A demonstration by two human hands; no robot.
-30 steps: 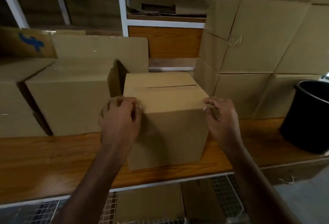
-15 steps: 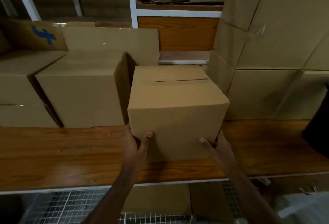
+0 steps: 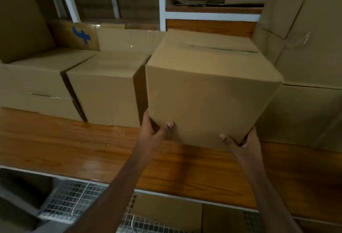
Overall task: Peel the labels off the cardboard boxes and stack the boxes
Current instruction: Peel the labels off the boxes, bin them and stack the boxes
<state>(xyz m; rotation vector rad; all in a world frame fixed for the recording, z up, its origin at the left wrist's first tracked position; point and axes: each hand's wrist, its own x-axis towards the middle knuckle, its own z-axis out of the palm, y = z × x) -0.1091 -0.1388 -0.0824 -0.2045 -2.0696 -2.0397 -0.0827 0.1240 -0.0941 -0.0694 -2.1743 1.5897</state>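
Observation:
A plain brown cardboard box (image 3: 209, 88) hangs lifted above the wooden shelf (image 3: 74, 145), tilted a little, its taped top seam facing up. My left hand (image 3: 153, 131) grips its lower left corner, thumb on the front face and fingers hidden behind the side. My right hand (image 3: 240, 142) grips the lower right corner from beneath, thumb on the front. No label shows on the faces I can see.
A row of closed boxes (image 3: 103, 92) lines the shelf on the left, one behind with a blue mark (image 3: 81, 35). Stacked boxes (image 3: 307, 62) rise on the right. White rack posts (image 3: 162, 1) stand behind. Wire mesh (image 3: 74, 199) and cardboard lie below the shelf edge.
My hands slid from the box's upper edges down to its bottom corners, and the box rose off the shelf and moved slightly right. The view shifted; the black bin left the frame.

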